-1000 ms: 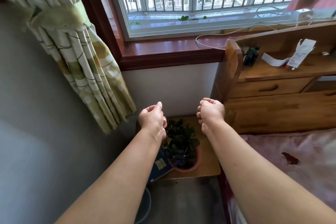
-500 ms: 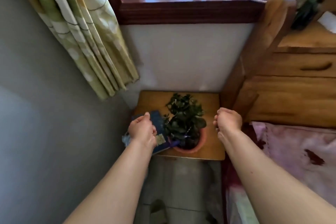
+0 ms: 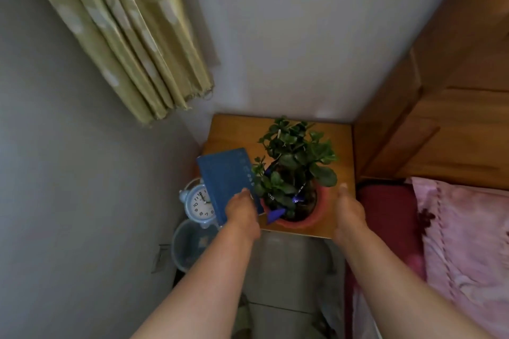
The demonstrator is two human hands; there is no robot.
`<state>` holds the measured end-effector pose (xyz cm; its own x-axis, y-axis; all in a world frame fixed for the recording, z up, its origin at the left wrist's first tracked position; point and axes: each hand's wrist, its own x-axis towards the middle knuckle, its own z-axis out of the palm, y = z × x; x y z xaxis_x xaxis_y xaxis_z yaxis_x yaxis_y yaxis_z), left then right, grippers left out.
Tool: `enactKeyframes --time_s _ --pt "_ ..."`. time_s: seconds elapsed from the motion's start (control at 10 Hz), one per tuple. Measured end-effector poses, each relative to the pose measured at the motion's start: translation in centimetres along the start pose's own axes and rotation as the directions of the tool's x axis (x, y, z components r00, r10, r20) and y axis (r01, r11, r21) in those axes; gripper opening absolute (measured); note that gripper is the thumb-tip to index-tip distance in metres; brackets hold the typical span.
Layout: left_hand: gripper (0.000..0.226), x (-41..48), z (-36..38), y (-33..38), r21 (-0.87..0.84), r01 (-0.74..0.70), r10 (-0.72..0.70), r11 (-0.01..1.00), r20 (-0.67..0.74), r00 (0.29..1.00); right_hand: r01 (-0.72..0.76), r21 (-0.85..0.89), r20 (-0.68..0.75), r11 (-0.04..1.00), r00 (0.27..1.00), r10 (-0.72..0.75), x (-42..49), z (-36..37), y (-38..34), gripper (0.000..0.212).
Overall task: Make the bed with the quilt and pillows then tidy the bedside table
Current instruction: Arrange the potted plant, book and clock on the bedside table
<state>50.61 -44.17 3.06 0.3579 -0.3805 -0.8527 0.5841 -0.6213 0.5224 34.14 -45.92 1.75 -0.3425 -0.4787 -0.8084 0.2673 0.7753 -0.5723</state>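
Your left hand [image 3: 242, 212], a loose fist in the air half a second ago, now grips the book [image 3: 228, 179], tilted up over the clock [image 3: 199, 205] at the table's [image 3: 234, 132] left edge, while your right hand [image 3: 348, 209] has opened just beside the pot [image 3: 322, 201], so the tidying looks begun.

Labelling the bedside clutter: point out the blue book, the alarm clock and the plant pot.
blue book [image 3: 225, 176], head view, cover.
alarm clock [image 3: 199, 205], head view, dial.
plant pot [image 3: 322, 206], head view, rim.
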Motion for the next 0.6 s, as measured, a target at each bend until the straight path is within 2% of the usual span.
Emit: enactKeyframes --time_s 0.1,0.2,0.3,0.4,0.6 --pt "0.029 0.1 0.6 -0.6 -0.067 0.150 -0.142 0.986 0.114 0.983 -0.048 0.008 0.083 0.999 0.995 0.048 0.9 0.4 0.9 0.066" --pt "0.037 0.2 1.4 -0.9 -0.107 0.214 -0.189 0.971 0.210 0.959 -0.066 0.019 0.158 0.998 0.985 0.063 1.4 1.1 1.1 0.047" --pt "0.041 0.5 1.6 -1.0 -0.105 0.192 -0.170 0.976 0.189 0.967 -0.094 0.062 0.234 0.994 0.969 0.077 1.6 2.1 1.3 0.053" --pt "0.045 1.1 1.7 -1.2 -0.047 0.192 -0.179 0.980 0.203 0.963 -0.074 0.064 0.207 0.995 0.977 0.059 2.3 2.4 1.6 0.053" --pt "0.042 2.9 1.4 -2.7 0.030 0.150 -0.153 0.988 0.125 0.980 -0.072 0.031 0.124 0.997 0.990 0.068 3.5 2.2 2.0 0.065"
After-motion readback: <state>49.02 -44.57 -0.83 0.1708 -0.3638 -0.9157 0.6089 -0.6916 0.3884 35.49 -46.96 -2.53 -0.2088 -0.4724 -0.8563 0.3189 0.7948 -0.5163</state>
